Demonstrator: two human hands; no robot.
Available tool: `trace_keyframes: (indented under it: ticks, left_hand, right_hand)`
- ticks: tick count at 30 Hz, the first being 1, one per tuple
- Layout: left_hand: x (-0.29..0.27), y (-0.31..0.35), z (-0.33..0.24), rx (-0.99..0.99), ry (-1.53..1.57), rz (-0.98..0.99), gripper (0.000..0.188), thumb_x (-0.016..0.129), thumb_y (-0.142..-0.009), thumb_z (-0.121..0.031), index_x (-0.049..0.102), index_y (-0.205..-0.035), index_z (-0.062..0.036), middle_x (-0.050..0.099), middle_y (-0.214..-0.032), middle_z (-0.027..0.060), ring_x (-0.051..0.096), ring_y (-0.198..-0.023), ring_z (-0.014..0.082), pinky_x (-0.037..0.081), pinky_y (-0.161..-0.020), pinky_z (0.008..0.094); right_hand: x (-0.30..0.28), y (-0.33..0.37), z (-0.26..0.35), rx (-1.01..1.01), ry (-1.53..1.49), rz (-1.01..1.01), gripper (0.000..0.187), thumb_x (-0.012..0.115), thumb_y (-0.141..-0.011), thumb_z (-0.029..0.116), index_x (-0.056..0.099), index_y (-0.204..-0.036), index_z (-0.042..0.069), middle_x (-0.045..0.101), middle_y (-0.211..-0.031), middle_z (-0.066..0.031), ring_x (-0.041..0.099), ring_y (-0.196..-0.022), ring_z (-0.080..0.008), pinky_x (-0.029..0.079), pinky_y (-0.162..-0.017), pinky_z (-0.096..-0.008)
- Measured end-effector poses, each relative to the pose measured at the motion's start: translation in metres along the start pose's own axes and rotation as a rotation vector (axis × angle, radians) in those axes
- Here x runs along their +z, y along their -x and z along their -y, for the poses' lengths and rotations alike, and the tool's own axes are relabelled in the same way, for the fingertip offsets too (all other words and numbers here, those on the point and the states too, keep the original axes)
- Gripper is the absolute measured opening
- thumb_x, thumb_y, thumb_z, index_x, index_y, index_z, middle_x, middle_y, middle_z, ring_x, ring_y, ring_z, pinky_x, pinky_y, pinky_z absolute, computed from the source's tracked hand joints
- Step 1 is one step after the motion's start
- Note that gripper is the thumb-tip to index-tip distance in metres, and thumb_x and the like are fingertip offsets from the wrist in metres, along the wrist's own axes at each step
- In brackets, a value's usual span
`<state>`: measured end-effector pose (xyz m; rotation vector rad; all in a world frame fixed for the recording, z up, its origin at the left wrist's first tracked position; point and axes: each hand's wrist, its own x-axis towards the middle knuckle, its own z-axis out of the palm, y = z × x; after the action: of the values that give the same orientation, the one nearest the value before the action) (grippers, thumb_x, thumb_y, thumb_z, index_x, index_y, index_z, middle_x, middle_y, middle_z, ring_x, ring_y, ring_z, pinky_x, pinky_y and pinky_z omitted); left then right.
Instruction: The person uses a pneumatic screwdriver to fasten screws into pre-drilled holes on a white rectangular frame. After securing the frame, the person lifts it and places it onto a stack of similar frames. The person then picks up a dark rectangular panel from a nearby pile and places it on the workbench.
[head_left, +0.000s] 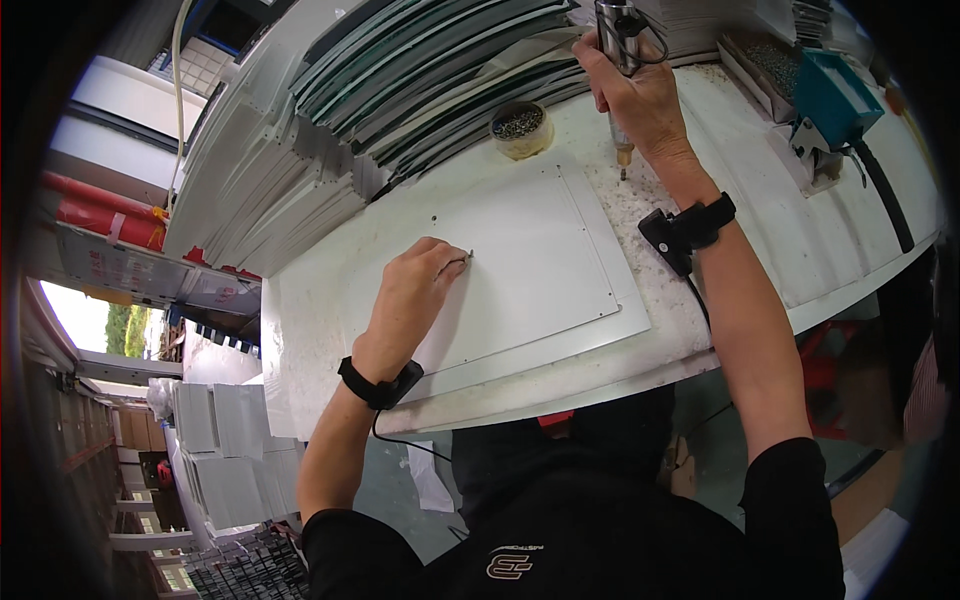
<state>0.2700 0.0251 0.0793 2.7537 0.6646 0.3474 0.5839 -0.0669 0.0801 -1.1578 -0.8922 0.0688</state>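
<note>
A thin white panel [530, 310], with small dark holes or screws along its edges, lies flat on a larger white sheet on the workbench. Over its middle, my left hand [410, 295] is closed in a pinch on what looks like a small screw [471, 254]. Another small dark piece [434, 217] sits on the white surface beyond that hand. My right hand [648, 115] is wrapped round a silver power screwdriver [623, 155], held upright to the right of the panel with its bit pointing down. Close to the panel's far edge stands a round tub of screws [520, 128].
Tall stacks of white and dark sheets [420, 75] rise along the far left of the bench. At the far right are a tray of small metal parts [768, 65] and a teal device [835, 100] with a black handle. Stacked white boards [225, 440] stand on the left beyond the bench.
</note>
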Motion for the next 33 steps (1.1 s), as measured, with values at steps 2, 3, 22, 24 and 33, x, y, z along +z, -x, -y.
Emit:
trace_keyframes:
  ticks: [2, 3, 22, 24, 33]
  left_hand:
    - [0.001, 0.004, 0.006, 0.016, 0.046, -0.021, 0.015, 0.066, -0.093, -0.002, 0.074, -0.105, 0.0018, 0.073, -0.104, 0.0155, 0.072, -0.087, 0.0308, 0.057, -0.080, 0.0351]
    - [0.001, 0.005, 0.011, 0.011, 0.071, -0.034, 0.015, 0.066, -0.093, -0.002, 0.074, -0.106, 0.0018, 0.074, -0.104, 0.0154, 0.072, -0.088, 0.0307, 0.057, -0.081, 0.0348]
    - [-0.046, 0.095, 0.051, -0.258, 0.641, -0.302, 0.009, 0.067, -0.098, -0.001, 0.070, -0.107, 0.0012, 0.073, -0.100, 0.0082, 0.069, -0.093, 0.0132, 0.056, -0.085, 0.0273]
    - [-0.043, 0.120, 0.057, -0.299, 0.831, -0.342, 0.008, 0.066, -0.099, 0.001, 0.067, -0.107, 0.0011, 0.073, -0.102, 0.0087, 0.068, -0.094, 0.0130, 0.056, -0.086, 0.0282]
    - [-0.011, 0.215, 0.048, -0.458, 1.430, -0.409, 0.016, 0.063, -0.102, -0.002, 0.056, -0.116, 0.0000, 0.071, -0.107, 0.0128, 0.070, -0.100, 0.0179, 0.059, -0.092, 0.0326]
  right_hand:
    - [0.005, 0.001, 0.003, 0.016, 0.024, 0.003, 0.012, 0.069, -0.097, 0.024, 0.068, -0.097, 0.012, 0.053, -0.059, 0.0054, 0.050, -0.054, -0.0039, 0.043, -0.052, -0.0238]
    - [0.007, 0.001, 0.004, 0.025, 0.036, 0.003, 0.012, 0.069, -0.096, 0.024, 0.068, -0.097, 0.012, 0.053, -0.059, 0.0055, 0.050, -0.054, -0.0038, 0.043, -0.052, -0.0239]
    - [0.041, 0.044, 0.133, 0.026, -0.440, 0.386, 0.027, 0.056, -0.105, 0.025, 0.054, -0.111, -0.001, 0.041, -0.087, -0.0002, 0.038, -0.062, -0.0025, 0.036, -0.055, -0.0184]
    - [0.068, 0.065, 0.151, 0.082, -0.563, 0.439, 0.025, 0.051, -0.106, 0.023, 0.050, -0.108, -0.001, 0.044, -0.088, -0.0031, 0.039, -0.059, -0.0034, 0.038, -0.051, -0.0183]
    - [0.192, 0.114, 0.152, 0.107, -0.897, 0.619, 0.031, 0.040, -0.110, 0.023, 0.052, -0.119, -0.004, 0.052, -0.096, -0.0078, 0.045, -0.059, -0.0079, 0.046, -0.048, -0.0237]
